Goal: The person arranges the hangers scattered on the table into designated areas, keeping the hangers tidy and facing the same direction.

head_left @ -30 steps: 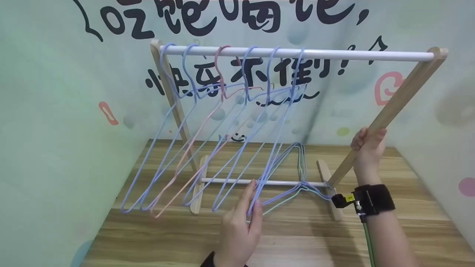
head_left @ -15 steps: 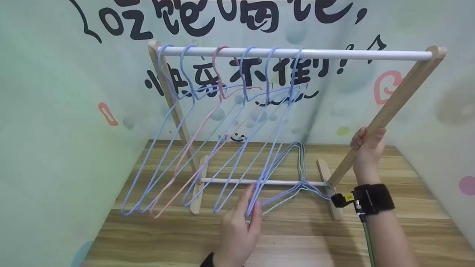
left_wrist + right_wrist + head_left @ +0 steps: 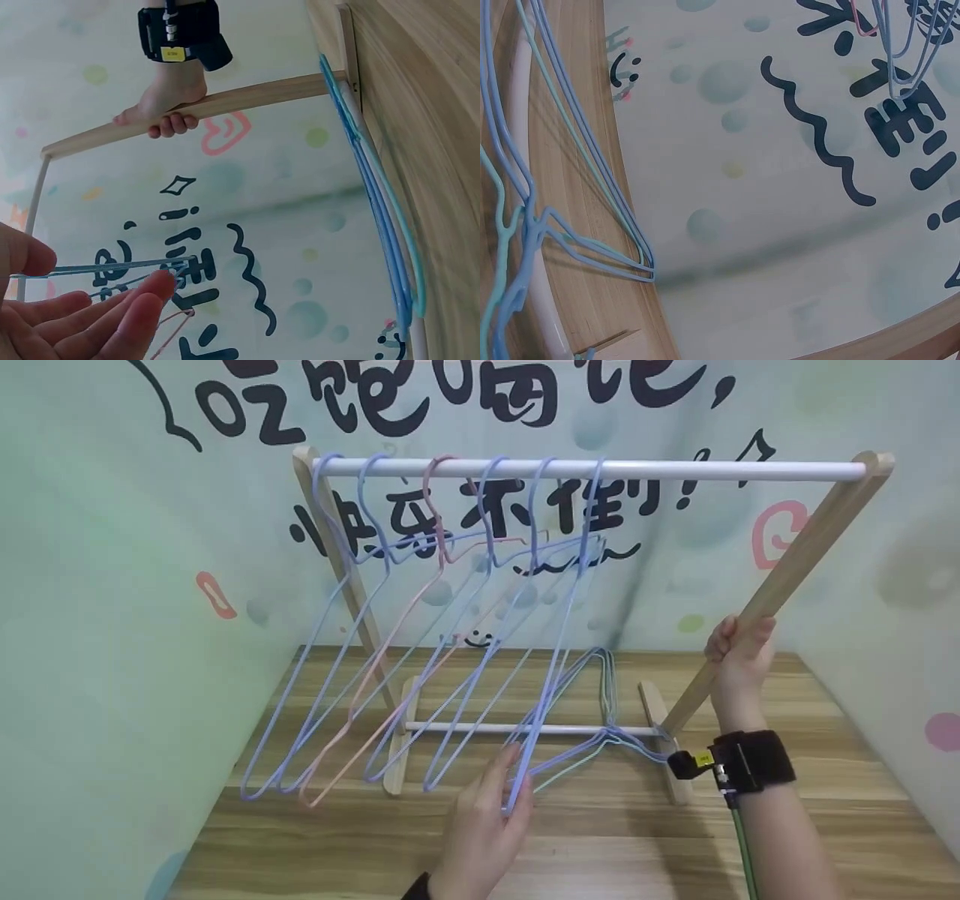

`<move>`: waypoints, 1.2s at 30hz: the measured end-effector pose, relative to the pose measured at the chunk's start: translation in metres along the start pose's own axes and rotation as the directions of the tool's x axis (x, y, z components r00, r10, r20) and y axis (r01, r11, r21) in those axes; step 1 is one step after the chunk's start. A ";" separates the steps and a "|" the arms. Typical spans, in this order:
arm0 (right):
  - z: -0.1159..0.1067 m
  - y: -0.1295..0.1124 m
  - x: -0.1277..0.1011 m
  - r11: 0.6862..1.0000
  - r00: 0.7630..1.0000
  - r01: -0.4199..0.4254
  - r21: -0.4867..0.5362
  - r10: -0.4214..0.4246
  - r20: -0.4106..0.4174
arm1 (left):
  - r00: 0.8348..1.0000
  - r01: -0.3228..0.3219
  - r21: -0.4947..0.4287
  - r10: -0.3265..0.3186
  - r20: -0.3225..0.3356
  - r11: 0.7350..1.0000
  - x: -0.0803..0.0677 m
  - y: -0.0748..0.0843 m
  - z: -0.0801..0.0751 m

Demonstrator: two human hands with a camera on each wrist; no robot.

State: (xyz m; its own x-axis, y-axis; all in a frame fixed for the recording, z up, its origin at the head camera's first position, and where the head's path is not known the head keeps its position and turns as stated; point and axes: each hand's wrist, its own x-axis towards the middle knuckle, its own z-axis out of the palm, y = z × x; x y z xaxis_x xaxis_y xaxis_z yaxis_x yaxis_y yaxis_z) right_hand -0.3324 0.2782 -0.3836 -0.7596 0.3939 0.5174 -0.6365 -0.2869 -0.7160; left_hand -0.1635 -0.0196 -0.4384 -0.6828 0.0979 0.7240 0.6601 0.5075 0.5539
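A wooden rack with a white top rail stands on the table. Several wire hangers hang from the rail, most blue and one pink. My left hand pinches the lower corner of the rightmost hung blue hanger; in the left wrist view that blue hanger's wire runs between thumb and fingertips. My right hand grips the rack's right wooden leg, as the left wrist view shows: right hand on the leg. A bundle of blue and teal hangers lies against the lower bar.
The wooden table is boxed in by pale printed walls on the left, back and right. The rack's feet and lower white bar cross its middle. In the right wrist view the loose hangers lie on the wood.
The left hand and the pinched hanger corner have drifted slightly right and down. The right hand keeps its grip on the leg.
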 end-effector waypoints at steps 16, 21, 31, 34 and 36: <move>0.001 -0.003 0.001 1.000 1.000 -0.009 0.018 0.009 -0.011 | 0.950 0.158 0.401 -0.250 0.189 0.902 -0.009 -0.054 0.030; 0.001 -0.002 0.001 1.000 1.000 -0.011 0.014 0.011 -0.011 | 0.940 0.159 0.428 -0.269 0.209 0.890 -0.014 -0.070 0.037; 0.001 -0.001 0.000 1.000 1.000 -0.008 0.025 0.008 0.003 | 0.897 0.225 0.370 -0.340 0.282 0.901 -0.019 -0.080 0.041; 0.000 -0.001 0.000 1.000 1.000 -0.009 0.013 0.009 -0.005 | 0.886 0.242 0.361 -0.357 0.297 0.901 -0.020 -0.079 0.041; 0.000 -0.001 -0.001 1.000 1.000 -0.010 0.007 0.010 -0.009 | 0.883 0.245 0.355 -0.359 0.303 0.902 -0.020 -0.080 0.041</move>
State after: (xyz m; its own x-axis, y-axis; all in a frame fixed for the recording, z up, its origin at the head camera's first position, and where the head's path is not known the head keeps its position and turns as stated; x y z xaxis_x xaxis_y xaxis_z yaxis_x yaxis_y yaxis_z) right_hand -0.3313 0.2779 -0.3832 -0.7649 0.3985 0.5060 -0.6297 -0.2971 -0.7178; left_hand -0.2151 -0.0266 -0.5140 -0.9346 0.1639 0.3156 0.3172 0.7854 0.5315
